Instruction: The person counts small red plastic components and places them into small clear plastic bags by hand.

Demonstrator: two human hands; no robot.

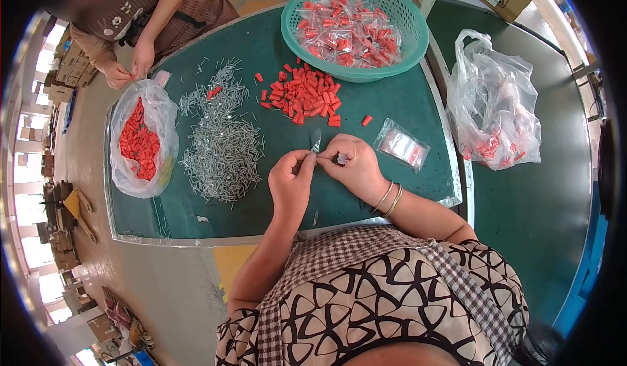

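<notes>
My left hand (291,182) and my right hand (358,165) meet near the middle of the table, fingertips pinched together on a small clear plastic bag (316,141) that sticks up between them. Something small and whitish shows in the curl of my right hand; I cannot make out what it is. Just beyond my hands lies a pile of red plastic plugs (304,95). One loose red plug (367,120) sits apart, near a packet of flat clear bags (401,145) to the right of my right hand. Left of my left hand spreads a heap of metal screws (225,154).
A green basket (290,36) of filled bags stands at the back. An open plastic bag (166,114) of red plugs lies at left, near a co-worker's hands (130,69). On the right surface rests another clear bag (490,98) with red pieces.
</notes>
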